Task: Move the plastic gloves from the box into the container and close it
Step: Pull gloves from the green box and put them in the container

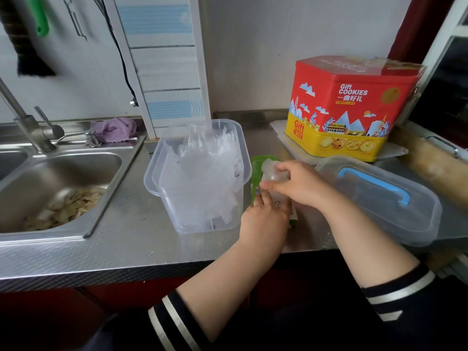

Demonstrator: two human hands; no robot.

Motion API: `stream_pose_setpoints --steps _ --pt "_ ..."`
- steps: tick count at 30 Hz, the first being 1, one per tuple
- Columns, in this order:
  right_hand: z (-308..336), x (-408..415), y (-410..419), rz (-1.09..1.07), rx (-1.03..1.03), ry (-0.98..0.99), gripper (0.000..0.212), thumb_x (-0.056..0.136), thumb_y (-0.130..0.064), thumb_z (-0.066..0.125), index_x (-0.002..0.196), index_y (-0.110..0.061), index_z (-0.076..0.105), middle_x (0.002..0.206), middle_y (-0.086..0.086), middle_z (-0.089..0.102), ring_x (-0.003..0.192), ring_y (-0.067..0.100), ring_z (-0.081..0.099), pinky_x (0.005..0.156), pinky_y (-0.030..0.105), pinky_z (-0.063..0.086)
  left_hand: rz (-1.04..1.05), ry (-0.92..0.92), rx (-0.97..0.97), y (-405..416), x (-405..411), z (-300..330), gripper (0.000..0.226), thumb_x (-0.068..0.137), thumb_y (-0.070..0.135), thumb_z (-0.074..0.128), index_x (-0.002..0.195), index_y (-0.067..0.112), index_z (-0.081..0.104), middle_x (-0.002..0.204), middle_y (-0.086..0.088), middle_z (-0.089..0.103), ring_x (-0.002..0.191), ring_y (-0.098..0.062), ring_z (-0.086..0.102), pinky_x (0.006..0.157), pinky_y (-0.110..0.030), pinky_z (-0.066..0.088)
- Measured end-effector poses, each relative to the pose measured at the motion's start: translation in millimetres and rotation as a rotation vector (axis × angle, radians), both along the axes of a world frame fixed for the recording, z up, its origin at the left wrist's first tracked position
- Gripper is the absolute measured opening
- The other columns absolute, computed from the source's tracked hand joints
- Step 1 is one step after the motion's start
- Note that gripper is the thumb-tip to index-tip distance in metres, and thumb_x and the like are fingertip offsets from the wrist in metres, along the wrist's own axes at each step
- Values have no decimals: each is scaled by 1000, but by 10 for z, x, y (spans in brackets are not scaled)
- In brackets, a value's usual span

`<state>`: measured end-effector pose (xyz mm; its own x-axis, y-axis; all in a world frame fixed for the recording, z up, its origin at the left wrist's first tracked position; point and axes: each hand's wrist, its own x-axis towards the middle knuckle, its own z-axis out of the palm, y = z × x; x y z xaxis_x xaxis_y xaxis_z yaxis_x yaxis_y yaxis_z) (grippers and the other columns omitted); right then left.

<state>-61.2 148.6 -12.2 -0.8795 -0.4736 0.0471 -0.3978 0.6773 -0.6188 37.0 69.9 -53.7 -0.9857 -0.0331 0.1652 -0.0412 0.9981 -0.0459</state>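
Your right hand (296, 183) is curled round a scrunched wad of plastic gloves (269, 171) right over the green box (260, 171), and your left hand (266, 214) is clamped on the near end of that box, holding it down on the steel counter (126, 239). The clear container (197, 173) sits just left of the box, lid off and already stuffed with gloves. Its lid (379, 198), blue handle up, is lying on the counter to your right, in front of the red cookie tin (349, 107).
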Motion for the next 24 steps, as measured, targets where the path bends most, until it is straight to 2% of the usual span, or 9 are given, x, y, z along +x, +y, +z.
stream_pose_setpoints --steps 2,4,10,13,14,17,20,22,24 --pt "-36 -22 -11 -19 -55 51 36 83 -39 71 67 -15 50 75 4 54 73 23 51 62 33 37 -11 -9 10 7 10 1 53 105 25 38 153 20 16 153 -34 15 139 -46 31 100 -44 44" --pt "-77 -15 -21 -39 -198 98 46 86 -28 71 60 -14 35 59 2 34 60 18 34 55 32 25 -5 -32 -3 2 30 16 54 104 25 39 153 20 18 153 -35 14 137 -46 33 97 -44 45" --pt "-267 161 -36 18 -548 399 39 83 -17 71 61 -8 41 59 -6 36 57 8 33 54 18 28 34 -73 53 32 62 92 46 103 16 37 148 18 31 152 -34 18 135 -43 37 97 -42 45" --pt "-287 194 13 -10 -677 395 26 86 -23 67 70 -6 56 65 1 57 62 10 49 59 18 40 32 -6 3 -6 50 91 48 80 31 73 126 31 61 129 -31 54 104 -35 65 69 -33 55" --pt "-259 205 23 -32 -735 357 23 88 -21 67 72 -7 57 66 1 59 63 8 51 60 17 41 25 10 -33 -16 56 117 50 78 32 75 126 31 61 127 -30 56 102 -33 66 66 -32 55" --pt "-117 160 45 -117 -816 251 26 92 -19 64 69 -8 57 62 5 55 61 6 46 59 16 38 10 -62 16 -12 12 12 50 101 24 47 148 24 29 150 -33 24 130 -42 44 90 -41 49" --pt "14 43 64 -112 -828 224 24 94 -20 62 71 -13 64 63 7 58 64 1 48 63 20 41 5 -23 53 -25 2 17 48 102 24 45 148 22 28 151 -34 21 131 -44 41 92 -44 48" --pt "41 -15 73 -111 -787 253 34 95 -22 61 77 6 64 73 28 58 65 16 48 62 25 38 -2 -42 69 -15 2 30 48 103 24 44 148 22 27 151 -33 19 132 -44 39 93 -44 47" --pt "50 -26 79 -112 -749 332 40 95 -23 61 78 13 59 73 33 54 63 30 45 58 26 34 0 -69 47 -17 -3 48 49 103 25 44 148 22 25 151 -33 18 132 -44 38 95 -44 46"
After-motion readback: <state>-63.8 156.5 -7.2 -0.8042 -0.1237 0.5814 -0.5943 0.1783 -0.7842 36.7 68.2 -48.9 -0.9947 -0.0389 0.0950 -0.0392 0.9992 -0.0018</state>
